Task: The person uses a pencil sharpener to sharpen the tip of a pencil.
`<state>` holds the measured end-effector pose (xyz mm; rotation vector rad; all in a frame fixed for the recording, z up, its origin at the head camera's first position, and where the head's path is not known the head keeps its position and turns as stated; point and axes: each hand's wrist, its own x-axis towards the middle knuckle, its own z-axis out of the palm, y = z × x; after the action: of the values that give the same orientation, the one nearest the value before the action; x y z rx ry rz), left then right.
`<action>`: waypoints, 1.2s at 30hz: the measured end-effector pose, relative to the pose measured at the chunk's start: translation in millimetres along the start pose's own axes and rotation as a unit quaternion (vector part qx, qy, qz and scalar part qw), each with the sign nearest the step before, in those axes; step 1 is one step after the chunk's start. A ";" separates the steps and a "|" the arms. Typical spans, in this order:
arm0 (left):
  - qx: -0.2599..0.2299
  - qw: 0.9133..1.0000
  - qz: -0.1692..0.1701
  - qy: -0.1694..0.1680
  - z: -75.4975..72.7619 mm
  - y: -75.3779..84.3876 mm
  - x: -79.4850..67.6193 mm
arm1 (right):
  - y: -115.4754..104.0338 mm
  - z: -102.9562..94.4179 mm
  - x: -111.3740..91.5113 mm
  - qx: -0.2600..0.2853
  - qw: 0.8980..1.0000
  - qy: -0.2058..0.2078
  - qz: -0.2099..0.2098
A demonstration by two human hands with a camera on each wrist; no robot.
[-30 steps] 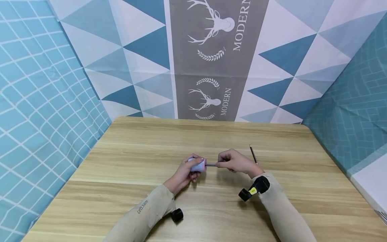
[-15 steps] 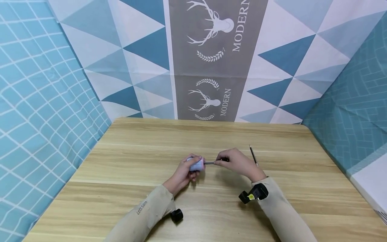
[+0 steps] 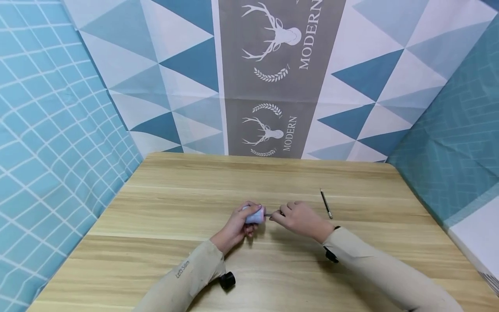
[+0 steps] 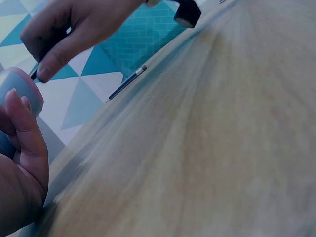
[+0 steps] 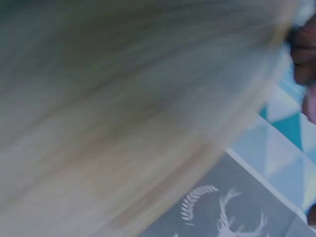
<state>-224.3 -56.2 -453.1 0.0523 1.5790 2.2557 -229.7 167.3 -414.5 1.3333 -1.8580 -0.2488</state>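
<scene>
Near the table's middle, my left hand point(image 3: 235, 224) grips a small light-blue, barrel-shaped pencil sharpener point(image 3: 254, 216) with a pink end facing right. A thin dark pencil point(image 3: 267, 215) enters that end, and my right hand point(image 3: 303, 220) pinches it close to the sharpener. Most of the pencil is hidden by the fingers. In the left wrist view, the sharpener point(image 4: 30, 93) lies in the left hand's fingers, with the right hand point(image 4: 79, 29) just above. The right wrist view is blurred; part of a hand point(image 5: 303, 57) shows at its right edge.
A second dark pencil point(image 3: 325, 203) lies on the wooden table point(image 3: 175, 182), behind and right of the right hand. A white box-like object point(image 3: 477, 240) stands at the right edge. Patterned cloths point(image 3: 187, 86) hang around the back and sides.
My right hand has rolled over, its back now up and its wrist camera turned out of sight beneath; its fingers sit nearer the sharpener. The left hand keeps hold, hardly moved.
</scene>
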 end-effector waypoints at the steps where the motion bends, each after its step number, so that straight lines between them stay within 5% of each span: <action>1: -0.001 1.000 -0.001 -0.001 0.0 0.0 -0.5 | 0.1 2.4 -0.1 -0.007 1.000 0.002 -0.010; 5: -0.002 1.000 -0.002 0.011 0.6 -1.0 -0.5 | -0.6 7.1 2.6 0.018 1.000 -0.007 -0.015; 9: 0.002 1.000 -0.001 0.026 1.0 -2.2 0.7 | -2.4 6.8 7.0 0.131 0.990 -0.045 0.031; 11: 0.004 1.000 0.000 0.028 0.6 -2.1 0.9 | -2.1 5.0 10.3 0.221 0.969 -0.078 0.079; 14: 0.003 1.000 -0.001 0.027 -0.3 -1.2 0.9 | 0.5 1.4 16.6 0.360 0.909 -0.131 0.164; 17: 0.002 1.000 -0.001 0.024 -0.6 -1.0 0.9 | 5.3 -1.1 22.0 0.468 0.835 -0.175 0.230; 19: 0.002 1.000 -0.002 0.022 -0.7 -1.2 0.8 | 9.0 -2.4 24.8 0.536 0.773 -0.205 0.271; 21: 0.002 1.000 -0.001 0.021 -0.7 -1.5 0.7 | 12.9 -3.3 27.0 0.608 0.686 -0.240 0.319; 25: 0.002 1.000 0.002 0.022 -0.1 -2.5 0.2 | 18.5 -0.9 26.7 0.706 0.474 -0.305 0.429; 27: 0.001 1.000 0.006 0.020 0.5 -2.9 0.0 | 19.7 2.0 24.8 0.730 0.382 -0.329 0.462; 29: 0.002 1.000 0.007 0.016 1.1 -3.3 -0.1 | 20.1 4.1 22.2 0.743 0.313 -0.345 0.481; 30: 0.003 1.000 0.007 0.014 1.3 -3.3 -0.2 | 20.1 4.8 21.0 0.747 0.293 -0.351 0.484; 31: 0.005 1.000 0.007 0.013 1.5 -3.4 -0.1 | 19.9 5.0 20.1 0.749 0.280 -0.354 0.485; 33: 0.010 1.000 0.007 0.013 1.9 -2.9 -0.1 | 20.1 4.5 19.0 0.749 0.290 -0.352 0.481; 35: 0.013 1.000 0.005 0.017 1.8 -1.9 -0.1 | 21.2 2.0 19.2 0.737 0.343 -0.343 0.471; 36: 0.013 1.000 0.004 0.020 1.7 -1.4 0.1 | 22.1 0.4 19.3 0.724 0.380 -0.338 0.466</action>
<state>-223.6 -54.2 -453.7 0.0204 1.6326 2.2564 -247.5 159.9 -392.4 0.5367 -3.2903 2.2711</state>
